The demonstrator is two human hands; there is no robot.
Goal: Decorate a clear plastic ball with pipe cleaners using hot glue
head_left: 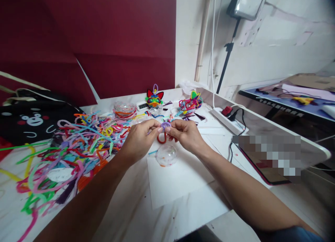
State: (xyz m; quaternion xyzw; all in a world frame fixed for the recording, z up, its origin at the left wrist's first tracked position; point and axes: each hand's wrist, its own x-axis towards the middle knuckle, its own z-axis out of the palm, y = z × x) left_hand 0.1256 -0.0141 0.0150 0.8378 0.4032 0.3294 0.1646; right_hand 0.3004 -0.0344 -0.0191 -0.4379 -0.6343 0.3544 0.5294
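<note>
Both hands meet above the middle of the table. My left hand (141, 139) and my right hand (186, 134) pinch a small curled piece of purple pipe cleaner (165, 125) between thumbs and fingertips. Just under the fingertips a red loop (161, 138) shows; I cannot tell whether it is joined to the purple piece. Below the hands, a clear plastic dome (166, 155) with a few coloured bits sits at the edge of a white sheet of paper (180, 182).
Loose pipe cleaners (86, 144) heap on the left beside a black bag (31, 120). Two colourful pipe-cleaner figures, one red-eared (154, 98) and one pink (191, 104), stand at the back. A clear container (125, 110) is nearby. A power strip (229, 120) lies right.
</note>
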